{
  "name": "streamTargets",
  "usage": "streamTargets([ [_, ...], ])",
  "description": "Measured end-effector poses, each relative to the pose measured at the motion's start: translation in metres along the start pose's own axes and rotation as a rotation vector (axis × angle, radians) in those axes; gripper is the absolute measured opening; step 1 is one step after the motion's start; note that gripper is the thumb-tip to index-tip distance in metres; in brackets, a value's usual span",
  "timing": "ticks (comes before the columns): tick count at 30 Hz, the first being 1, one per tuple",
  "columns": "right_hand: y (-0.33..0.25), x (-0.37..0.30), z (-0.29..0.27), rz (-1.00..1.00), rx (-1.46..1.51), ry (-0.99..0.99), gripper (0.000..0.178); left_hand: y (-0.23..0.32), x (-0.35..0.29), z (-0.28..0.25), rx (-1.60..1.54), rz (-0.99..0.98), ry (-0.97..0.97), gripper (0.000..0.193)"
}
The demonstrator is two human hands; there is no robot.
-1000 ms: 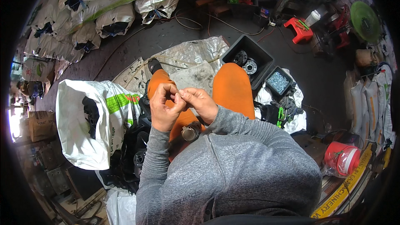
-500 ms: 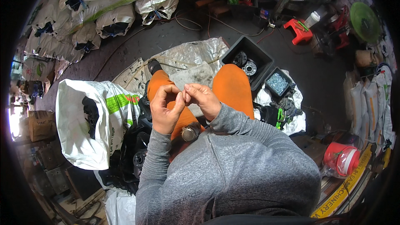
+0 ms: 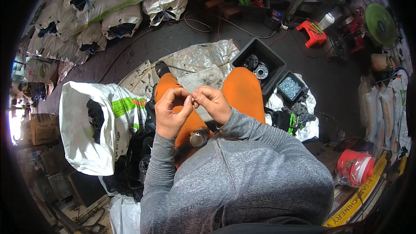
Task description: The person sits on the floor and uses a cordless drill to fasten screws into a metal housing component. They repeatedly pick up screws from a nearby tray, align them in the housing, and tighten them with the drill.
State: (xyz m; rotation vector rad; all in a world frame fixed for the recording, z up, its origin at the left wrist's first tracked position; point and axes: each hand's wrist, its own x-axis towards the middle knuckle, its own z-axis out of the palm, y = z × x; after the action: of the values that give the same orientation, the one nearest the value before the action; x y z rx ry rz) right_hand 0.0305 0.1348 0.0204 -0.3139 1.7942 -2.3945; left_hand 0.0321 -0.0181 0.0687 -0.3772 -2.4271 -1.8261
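Note:
My left hand [image 3: 172,112] and my right hand [image 3: 213,103] meet above my lap, thumbs and forefingers pinched together at the tips. Whatever sits between the fingertips, if anything, is too small to make out. Below them are my knees in orange trousers [image 3: 243,89]. A round metal-ended cylinder [image 3: 198,138] lies by my left thigh, under the hands and touched by neither. Past my right knee stands a dark grey bin [image 3: 274,59] with black and silver round parts [image 3: 260,71] inside. Beside it is a smaller tub of small shiny pieces [image 3: 289,86].
An open white sack [image 3: 82,156] holding black parts stands at my left. Filled white sacks [image 3: 122,21] are stacked at the far left. A red stool [image 3: 311,34] is at the far right, and a red-and-white bucket [image 3: 355,166] at the near right. A hose [image 3: 197,65] crosses the floor sheet.
My hands have drawn very slightly apart, with the fingertips still together. The whole view has shifted a little; nothing else has visibly moved.

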Motion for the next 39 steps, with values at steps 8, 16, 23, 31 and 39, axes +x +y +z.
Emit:
streamTargets([
  [8,-0.009,-0.002,-0.004,-0.108,-0.205,-0.015,0.028,0.002,0.0,-0.003,-0.1,-0.083,-0.083,0.011],
  [16,-0.009,-0.004,-0.005,-0.065,-0.122,-0.056,0.029,0.003,-0.001,0.0,-0.196,-0.12,-0.092,0.01],
  [23,-0.001,-0.003,-0.005,0.024,0.137,-0.068,0.033,0.004,-0.003,0.008,-0.359,-0.1,-0.048,0.009],
  [31,-0.001,-0.004,-0.008,0.118,0.248,-0.076,0.034,0.002,0.0,0.007,-0.208,-0.052,-0.033,0.012],
  [39,-0.001,-0.007,-0.008,0.129,0.282,-0.092,0.035,0.002,0.001,0.004,-0.124,-0.043,-0.086,0.012],
])
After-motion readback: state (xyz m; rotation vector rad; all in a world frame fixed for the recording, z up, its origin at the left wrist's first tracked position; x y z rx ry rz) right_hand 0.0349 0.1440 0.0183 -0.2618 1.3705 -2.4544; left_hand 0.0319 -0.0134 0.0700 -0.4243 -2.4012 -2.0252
